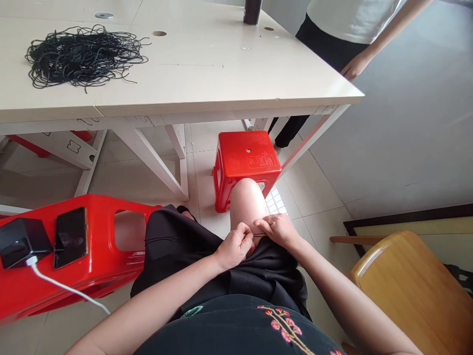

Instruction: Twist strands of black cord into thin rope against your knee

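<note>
My left hand (235,247) is closed in a pinch just above my bare knee, over the bunched dark skirt. Beside it, my right hand (280,230) is curled, its thumb pointing toward the left. A thin black cord (260,235) runs between the two hands across my leg; its ends are hidden by the fingers. On the table lies a loose tangled pile of black cords (84,56), well ahead of my hands and to the left.
The pale table (192,81) spans the front. Under its edge stands a red plastic stool (247,155). At left, another red stool (101,231) bears a phone (71,237) and a black device (24,241) with a white cable. A wooden chair (417,281) is at right; a person (347,24) stands beyond the table.
</note>
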`<state>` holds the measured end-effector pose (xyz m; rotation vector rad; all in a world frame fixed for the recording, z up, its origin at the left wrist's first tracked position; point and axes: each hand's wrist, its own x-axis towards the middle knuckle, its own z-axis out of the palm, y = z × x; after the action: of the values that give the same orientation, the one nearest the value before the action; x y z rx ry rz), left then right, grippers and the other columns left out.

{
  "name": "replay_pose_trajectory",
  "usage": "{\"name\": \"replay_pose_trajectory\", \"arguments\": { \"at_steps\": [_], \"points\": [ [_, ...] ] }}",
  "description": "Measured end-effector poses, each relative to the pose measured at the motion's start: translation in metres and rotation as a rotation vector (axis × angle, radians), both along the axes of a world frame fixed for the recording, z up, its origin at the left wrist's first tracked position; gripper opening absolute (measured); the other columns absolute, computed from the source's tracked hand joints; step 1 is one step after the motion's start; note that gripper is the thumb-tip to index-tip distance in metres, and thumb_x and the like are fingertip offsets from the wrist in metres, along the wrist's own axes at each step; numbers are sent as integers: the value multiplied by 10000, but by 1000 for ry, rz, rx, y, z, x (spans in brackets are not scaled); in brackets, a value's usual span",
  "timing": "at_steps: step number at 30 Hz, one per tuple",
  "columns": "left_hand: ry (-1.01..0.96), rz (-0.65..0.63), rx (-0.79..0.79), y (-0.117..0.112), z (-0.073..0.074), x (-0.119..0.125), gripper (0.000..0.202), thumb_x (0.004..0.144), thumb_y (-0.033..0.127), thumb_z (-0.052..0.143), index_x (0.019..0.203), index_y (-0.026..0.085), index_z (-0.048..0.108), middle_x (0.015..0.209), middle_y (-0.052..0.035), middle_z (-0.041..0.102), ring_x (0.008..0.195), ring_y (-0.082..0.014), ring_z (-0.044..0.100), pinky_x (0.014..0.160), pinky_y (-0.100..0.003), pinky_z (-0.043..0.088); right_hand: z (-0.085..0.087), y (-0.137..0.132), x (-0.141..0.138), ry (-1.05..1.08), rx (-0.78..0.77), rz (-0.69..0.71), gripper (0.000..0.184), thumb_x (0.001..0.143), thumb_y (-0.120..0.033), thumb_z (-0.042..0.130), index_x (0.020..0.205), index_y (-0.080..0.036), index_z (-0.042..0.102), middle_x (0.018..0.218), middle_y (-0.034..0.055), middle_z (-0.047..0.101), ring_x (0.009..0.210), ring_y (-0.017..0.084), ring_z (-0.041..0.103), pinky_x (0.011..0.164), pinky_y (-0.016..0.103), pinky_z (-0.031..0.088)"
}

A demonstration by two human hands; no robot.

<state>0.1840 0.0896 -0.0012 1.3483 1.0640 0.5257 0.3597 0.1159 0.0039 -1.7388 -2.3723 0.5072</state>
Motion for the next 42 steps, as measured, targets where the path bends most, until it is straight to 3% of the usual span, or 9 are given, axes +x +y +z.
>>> {"name": "replay_pose_trajectory", "arguments": {
  "at_steps": [4,8,11,18,23,31,38,40,42],
  "points": [
    [56,-151,171,-5,3,-1,166,832,349,433,734,215,437,568,31,529,521,-116,497,512,-231,361,-3,-36,7,39,-113,64,721,875,-665,203,501,-191,597,499,44,607,429,107,466,483,250,234],
    [110,-370,271,-7,8,7,90,779,272,486,706,220,476,562,23,533,524,-131,501,481,-231,301,-8,-73,24,257,-390,65,665,840,-681,310,453,-170,483,406,-6,438,411,78,311,455,243,218],
    [141,-302,278,-8,9,10,116,800,259,455,693,217,443,575,21,525,534,-133,498,508,-237,322,-9,-73,37,423,-525,-50,610,781,-696,426,472,-170,447,435,-33,395,437,68,289,426,217,243],
    [105,3,182,-13,1,2,139,847,289,399,730,214,411,576,40,482,539,-119,473,564,-248,373,-8,-21,36,386,-313,-34,559,781,-660,465,525,-167,530,493,-28,445,493,82,356,477,219,294],
    [85,73,178,-12,0,3,135,847,291,406,740,211,423,578,44,488,543,-116,472,578,-256,377,-10,-2,29,369,-218,-1,570,801,-642,449,470,-178,436,478,-34,383,501,86,303,502,236,281],
    [23,138,74,-9,-1,2,172,859,342,391,743,215,397,532,50,513,456,-103,464,543,-253,386,-9,0,32,400,-308,59,541,798,-629,471,503,-175,457,477,-36,420,488,75,334,468,218,292],
    [-40,149,-62,-5,-6,2,196,870,396,351,777,224,340,488,74,524,328,-73,372,380,-205,296,-1,9,48,376,-430,37,484,740,-616,567,570,-170,483,514,-56,400,496,74,358,449,207,307],
    [-53,162,-66,-4,-7,3,201,866,399,363,775,221,341,485,76,522,327,-67,375,372,-195,293,5,6,49,337,-255,-2,423,742,-583,595,701,-162,579,642,-9,512,602,115,459,532,242,395],
    [-65,167,-74,-4,-8,4,207,862,404,378,775,219,345,481,77,521,325,-63,377,364,-188,288,11,-5,43,308,33,32,391,779,-529,593,895,-158,629,842,64,587,783,168,527,688,310,460]
  ]
}}
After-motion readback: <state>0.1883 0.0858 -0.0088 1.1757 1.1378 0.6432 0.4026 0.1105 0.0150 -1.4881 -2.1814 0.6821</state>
